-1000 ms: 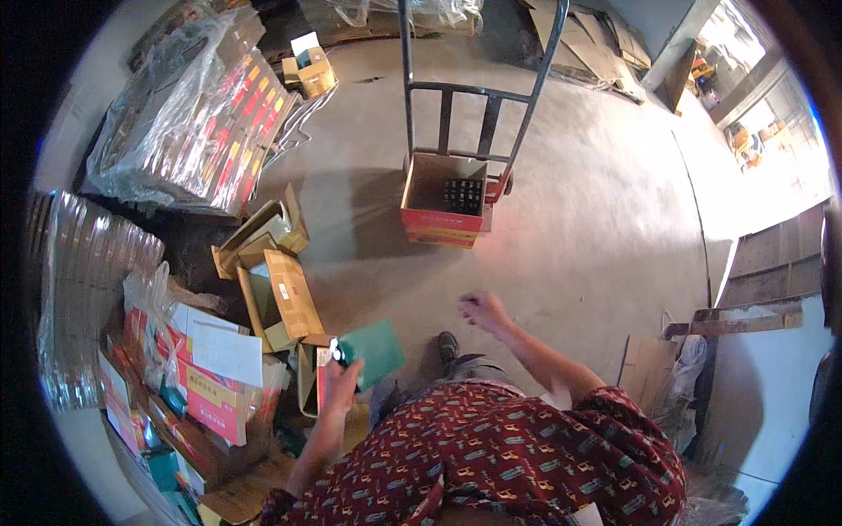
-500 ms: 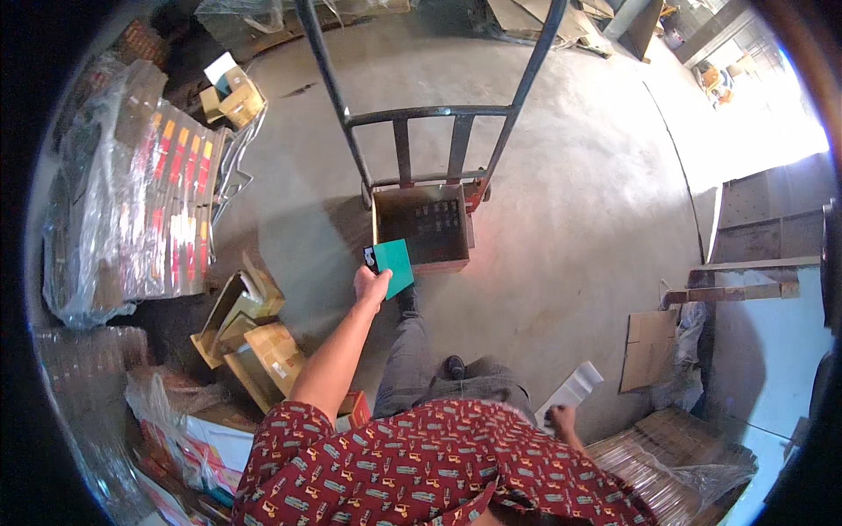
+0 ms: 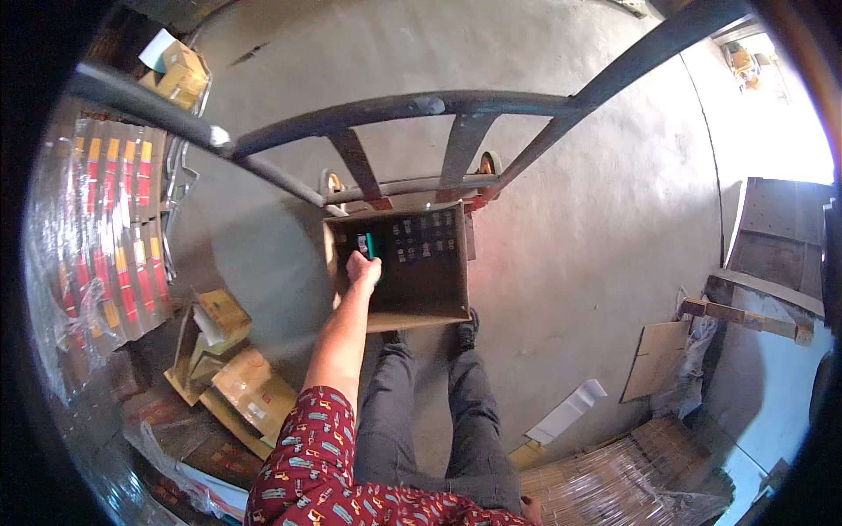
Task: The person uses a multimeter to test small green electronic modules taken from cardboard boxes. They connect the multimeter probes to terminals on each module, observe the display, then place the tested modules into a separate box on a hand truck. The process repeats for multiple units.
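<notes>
My left hand (image 3: pixel 364 268) is closed on a flat green box (image 3: pixel 371 246), seen nearly edge-on, with a dark and white patch beside it. The hand is inside the opening of a brown cardboard carton (image 3: pixel 419 317). Rows of small dark items with light markings (image 3: pixel 425 237) show in the carton's shadowed far right part. The carton stands on the base of a metal hand truck (image 3: pixel 425 105), just beyond my feet. At the bottom edge, only a small part of my right hand (image 3: pixel 531 510) shows beside my thigh; its fingers are hidden.
To the left stand a plastic-wrapped stack of cartons (image 3: pixel 114 228) and some torn cardboard boxes (image 3: pixel 254 390). On the right are a white sheet (image 3: pixel 567 412), a cardboard piece (image 3: pixel 656 359), wrapped flat cardboard (image 3: pixel 614 478) and a wooden beam (image 3: pixel 745 321).
I have moved closer to the hand truck and carton. My left hand has carried the green box from above the carton's near edge down into it. My right hand has drawn back towards my body.
</notes>
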`<state>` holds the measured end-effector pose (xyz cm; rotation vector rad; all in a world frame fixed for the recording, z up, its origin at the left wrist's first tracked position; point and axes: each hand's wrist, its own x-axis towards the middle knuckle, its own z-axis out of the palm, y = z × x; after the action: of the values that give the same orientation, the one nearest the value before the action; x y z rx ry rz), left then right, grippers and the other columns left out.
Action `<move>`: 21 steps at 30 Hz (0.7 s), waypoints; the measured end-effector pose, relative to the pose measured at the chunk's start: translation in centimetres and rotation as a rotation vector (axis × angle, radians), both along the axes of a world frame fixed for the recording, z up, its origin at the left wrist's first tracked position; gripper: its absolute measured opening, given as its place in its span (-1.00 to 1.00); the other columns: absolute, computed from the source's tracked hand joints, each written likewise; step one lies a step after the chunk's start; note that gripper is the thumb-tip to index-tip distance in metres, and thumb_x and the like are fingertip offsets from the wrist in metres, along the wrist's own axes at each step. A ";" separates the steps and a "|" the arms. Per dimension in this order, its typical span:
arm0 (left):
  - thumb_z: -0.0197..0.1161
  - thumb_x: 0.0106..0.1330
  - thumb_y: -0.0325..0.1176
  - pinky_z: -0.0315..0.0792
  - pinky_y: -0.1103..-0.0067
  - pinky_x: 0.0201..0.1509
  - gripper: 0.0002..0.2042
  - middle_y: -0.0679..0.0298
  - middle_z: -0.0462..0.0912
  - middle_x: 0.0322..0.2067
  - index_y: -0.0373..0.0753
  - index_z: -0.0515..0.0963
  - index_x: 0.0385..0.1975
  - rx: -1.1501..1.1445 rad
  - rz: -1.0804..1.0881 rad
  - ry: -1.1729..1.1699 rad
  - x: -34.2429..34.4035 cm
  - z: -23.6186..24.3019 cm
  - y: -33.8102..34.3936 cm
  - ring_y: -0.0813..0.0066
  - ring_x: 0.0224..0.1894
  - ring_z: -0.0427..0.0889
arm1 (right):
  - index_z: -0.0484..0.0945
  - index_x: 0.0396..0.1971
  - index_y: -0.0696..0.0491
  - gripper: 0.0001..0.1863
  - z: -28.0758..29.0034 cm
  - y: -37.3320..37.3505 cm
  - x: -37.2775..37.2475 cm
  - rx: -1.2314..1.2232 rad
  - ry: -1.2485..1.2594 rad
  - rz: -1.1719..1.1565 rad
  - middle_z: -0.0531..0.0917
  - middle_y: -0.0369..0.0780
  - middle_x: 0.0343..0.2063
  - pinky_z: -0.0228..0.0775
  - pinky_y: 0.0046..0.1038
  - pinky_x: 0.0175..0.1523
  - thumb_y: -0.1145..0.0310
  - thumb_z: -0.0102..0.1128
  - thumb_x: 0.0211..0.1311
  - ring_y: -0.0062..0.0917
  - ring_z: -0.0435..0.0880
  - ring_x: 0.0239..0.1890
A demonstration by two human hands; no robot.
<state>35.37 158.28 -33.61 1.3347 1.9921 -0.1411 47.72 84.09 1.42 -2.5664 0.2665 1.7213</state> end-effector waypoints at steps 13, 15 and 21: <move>0.46 0.13 -0.11 0.52 0.16 0.21 -0.39 -0.13 0.70 0.03 -0.28 0.55 0.16 0.090 0.029 -0.388 3.3 -11.6 0.8 -0.09 0.17 0.65 | 0.75 -0.10 0.20 -0.68 0.8 6.6 4.6 -0.088 0.000 -0.215 0.80 -0.18 -0.32 0.60 -0.39 -0.22 0.27 0.30 0.33 -0.43 0.75 -0.34; 0.48 0.09 -0.20 0.48 0.22 0.30 -0.29 -0.18 0.63 0.13 -0.38 0.47 0.25 -0.010 0.035 -0.352 3.5 -9.1 -0.5 -0.08 0.23 0.60 | 0.75 -0.10 0.20 -0.69 0.8 6.8 4.6 -0.066 0.002 -0.200 0.79 -0.18 -0.33 0.59 -0.40 -0.24 0.27 0.29 0.34 -0.44 0.74 -0.35; 0.33 0.23 -0.46 0.46 0.34 0.34 -0.30 -0.12 0.51 0.30 -0.38 0.29 0.42 0.058 0.271 -0.770 0.1 0.3 -8.0 0.14 0.29 0.55 | 0.74 -0.17 0.23 -0.71 0.0 7.2 8.1 0.028 -0.049 -0.213 0.75 -0.22 -0.41 0.54 -0.41 -0.37 0.31 0.29 0.31 -0.52 0.68 -0.44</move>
<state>35.45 150.26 -33.27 0.9313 1.4848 0.4917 55.83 91.32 1.44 -2.4539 0.4893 1.5743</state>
